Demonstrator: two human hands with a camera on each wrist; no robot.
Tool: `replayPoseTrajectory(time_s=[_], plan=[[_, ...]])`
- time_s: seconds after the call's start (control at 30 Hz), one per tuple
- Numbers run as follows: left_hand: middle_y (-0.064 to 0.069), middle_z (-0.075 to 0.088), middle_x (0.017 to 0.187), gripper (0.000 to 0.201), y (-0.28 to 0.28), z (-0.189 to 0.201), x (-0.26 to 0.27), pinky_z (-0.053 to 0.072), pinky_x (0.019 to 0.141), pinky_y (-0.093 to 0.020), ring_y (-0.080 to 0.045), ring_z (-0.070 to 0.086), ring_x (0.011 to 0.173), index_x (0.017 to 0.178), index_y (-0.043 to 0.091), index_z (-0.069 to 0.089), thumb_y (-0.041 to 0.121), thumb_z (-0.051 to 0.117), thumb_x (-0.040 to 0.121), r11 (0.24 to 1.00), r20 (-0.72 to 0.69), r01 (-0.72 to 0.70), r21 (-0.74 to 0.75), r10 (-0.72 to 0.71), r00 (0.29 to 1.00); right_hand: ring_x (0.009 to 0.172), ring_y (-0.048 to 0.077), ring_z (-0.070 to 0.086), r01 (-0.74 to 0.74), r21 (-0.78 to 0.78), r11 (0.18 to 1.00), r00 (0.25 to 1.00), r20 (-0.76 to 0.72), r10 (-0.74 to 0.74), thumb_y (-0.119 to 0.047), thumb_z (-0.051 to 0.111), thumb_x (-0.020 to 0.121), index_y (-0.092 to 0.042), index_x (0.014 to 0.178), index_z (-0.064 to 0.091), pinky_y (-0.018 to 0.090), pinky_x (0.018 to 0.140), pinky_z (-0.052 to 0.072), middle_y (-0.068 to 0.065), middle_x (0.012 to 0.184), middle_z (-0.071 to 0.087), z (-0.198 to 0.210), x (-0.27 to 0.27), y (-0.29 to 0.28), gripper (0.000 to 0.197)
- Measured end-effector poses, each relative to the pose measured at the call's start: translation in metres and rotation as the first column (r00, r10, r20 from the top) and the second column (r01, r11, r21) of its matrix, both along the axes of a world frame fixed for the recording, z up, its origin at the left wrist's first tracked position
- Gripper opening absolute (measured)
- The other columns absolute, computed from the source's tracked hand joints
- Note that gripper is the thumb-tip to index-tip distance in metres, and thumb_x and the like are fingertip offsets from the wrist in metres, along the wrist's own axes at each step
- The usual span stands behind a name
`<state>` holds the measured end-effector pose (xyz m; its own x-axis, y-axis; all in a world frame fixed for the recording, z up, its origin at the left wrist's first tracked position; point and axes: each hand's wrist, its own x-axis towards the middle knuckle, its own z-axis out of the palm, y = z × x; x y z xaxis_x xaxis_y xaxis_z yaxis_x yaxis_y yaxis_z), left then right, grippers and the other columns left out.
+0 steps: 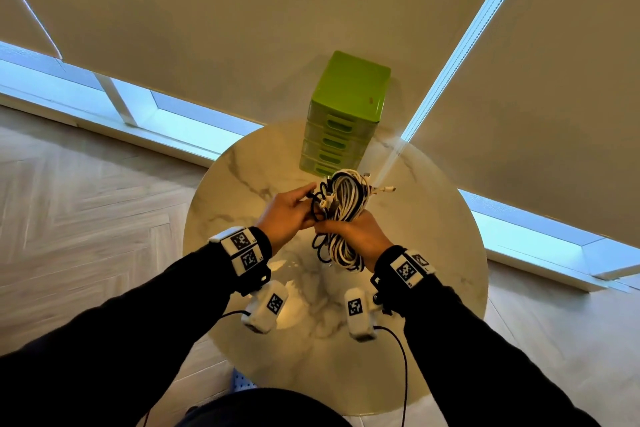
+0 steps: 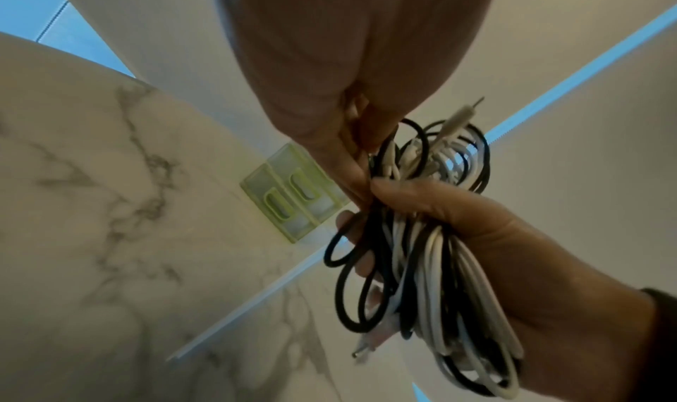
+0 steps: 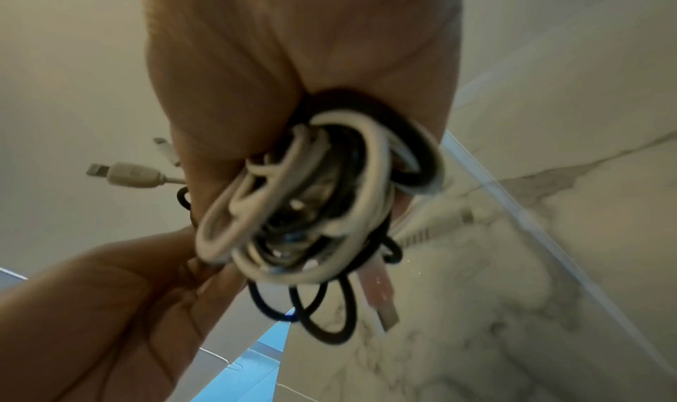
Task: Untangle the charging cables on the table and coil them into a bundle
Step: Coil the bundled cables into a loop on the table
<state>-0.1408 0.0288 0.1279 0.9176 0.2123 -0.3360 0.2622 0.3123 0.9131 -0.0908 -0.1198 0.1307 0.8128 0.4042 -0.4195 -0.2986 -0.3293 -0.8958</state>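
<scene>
A bundle of coiled white and black charging cables (image 1: pixel 343 218) hangs in the air above the round marble table (image 1: pixel 433 253). My right hand (image 1: pixel 356 232) grips the bundle (image 2: pixel 432 263) round its middle, fingers wrapped about the loops (image 3: pixel 311 194). My left hand (image 1: pixel 294 211) pinches black strands at the bundle's upper left, its fingertips (image 2: pixel 355 165) meeting the right thumb. White plug ends (image 1: pixel 384 189) stick out to the upper right; a lightning plug (image 3: pixel 121 173) and a USB plug (image 3: pixel 381 301) show in the right wrist view.
A green stack of small drawers (image 1: pixel 343 114) stands at the table's far edge, just behind the bundle. Beige blinds (image 1: pixel 242 28) and bright window strips lie beyond. Wood floor (image 1: pixel 86 184) surrounds the table.
</scene>
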Motion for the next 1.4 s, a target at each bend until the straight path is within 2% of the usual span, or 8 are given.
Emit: replayPoseTrajectory(time_s=[0.13,0.27,0.47,0.7,0.87,0.97,1.13,1.4], plan=[[-0.009,0.074,0.117,0.038,0.0,-0.02,0.004,0.057,0.086,-0.024,-0.018,0.071,0.106,0.135,0.016,0.062,0.001,0.046,0.104,0.999,0.037,0.048,0.015,-0.048,0.998,0.084,0.013,0.072,-0.06,-0.197,0.979,0.994,0.074,0.076,-0.021,0.085,0.062,-0.024,0.092,0.076,0.035,0.081,0.058,-0.005,0.087,0.076,-0.013,0.008,0.001,0.032],[-0.01,0.074,0.117,0.042,0.003,-0.033,0.025,0.057,0.091,-0.028,-0.019,0.071,0.107,0.135,0.007,0.062,-0.005,0.045,0.099,0.998,-0.022,0.026,-0.054,-0.028,0.999,0.077,0.022,0.072,0.035,-0.133,0.991,0.999,0.036,-0.03,-0.009,0.08,0.064,-0.014,0.085,0.076,0.044,0.077,0.06,0.005,0.08,0.075,-0.022,0.019,-0.002,0.022],[-0.005,0.069,0.127,0.041,0.011,-0.072,0.065,0.053,0.088,-0.025,-0.02,0.067,0.112,0.125,0.022,0.068,0.001,0.045,0.098,0.997,-0.152,0.041,0.06,-0.031,0.988,0.072,0.017,0.069,0.112,-0.07,0.991,0.993,-0.023,-0.114,0.003,0.075,0.071,-0.01,0.081,0.073,0.032,0.068,0.056,0.004,0.075,0.072,-0.033,0.054,-0.009,0.016],[-0.007,0.07,0.114,0.023,0.004,-0.131,0.135,0.055,0.085,-0.026,-0.015,0.069,0.098,0.124,0.008,0.06,0.015,0.052,0.104,0.985,-0.233,-0.129,-0.115,0.099,0.967,0.063,0.004,0.065,0.075,-0.099,0.992,0.997,0.006,-0.075,0.002,0.076,0.074,-0.019,0.073,0.069,0.016,0.057,0.051,-0.008,0.064,0.068,-0.066,0.097,-0.023,0.022],[-0.021,0.068,0.121,0.035,-0.005,-0.162,0.177,0.059,0.087,-0.033,-0.02,0.071,0.095,0.132,-0.007,0.051,0.014,0.048,0.105,0.956,-0.267,-0.205,-0.212,0.146,0.953,0.078,0.015,0.072,0.091,-0.112,0.99,0.996,0.005,-0.091,0.001,0.078,0.074,-0.019,0.085,0.073,0.031,0.072,0.061,0.002,0.08,0.075,-0.088,0.106,-0.034,0.023],[-0.016,0.068,0.11,0.023,-0.008,-0.166,0.192,0.058,0.085,-0.031,-0.024,0.067,0.097,0.122,0.0,0.054,0.013,0.046,0.106,0.912,-0.286,-0.248,-0.326,0.154,0.946,0.087,0.021,0.073,0.113,-0.117,0.987,0.994,0.006,-0.113,-0.001,0.078,0.074,-0.014,0.093,0.075,0.04,0.081,0.061,0.006,0.089,0.076,-0.096,0.105,-0.039,0.023],[-0.007,0.067,0.098,0.022,-0.004,-0.164,0.194,0.056,0.066,-0.024,-0.021,0.066,0.091,0.122,0.007,0.054,0.018,0.045,0.106,0.9,-0.301,-0.258,-0.352,0.152,0.941,0.09,0.023,0.072,0.115,-0.127,0.985,0.993,-0.004,-0.116,-0.005,0.078,0.073,-0.013,0.097,0.075,0.045,0.084,0.06,0.007,0.092,0.076,-0.098,0.101,-0.046,0.025],[0.002,0.071,0.082,0.017,-0.009,-0.16,0.122,0.054,0.072,-0.023,-0.009,0.069,0.075,0.103,0.015,0.061,0.02,0.045,0.107,0.949,-0.317,-0.205,-0.238,0.124,0.94,0.074,0.014,0.07,0.11,-0.079,0.991,0.994,-0.001,-0.11,-0.002,0.077,0.074,-0.008,0.087,0.074,0.021,0.063,0.054,0.007,0.08,0.074,-0.077,0.08,-0.042,0.015]])
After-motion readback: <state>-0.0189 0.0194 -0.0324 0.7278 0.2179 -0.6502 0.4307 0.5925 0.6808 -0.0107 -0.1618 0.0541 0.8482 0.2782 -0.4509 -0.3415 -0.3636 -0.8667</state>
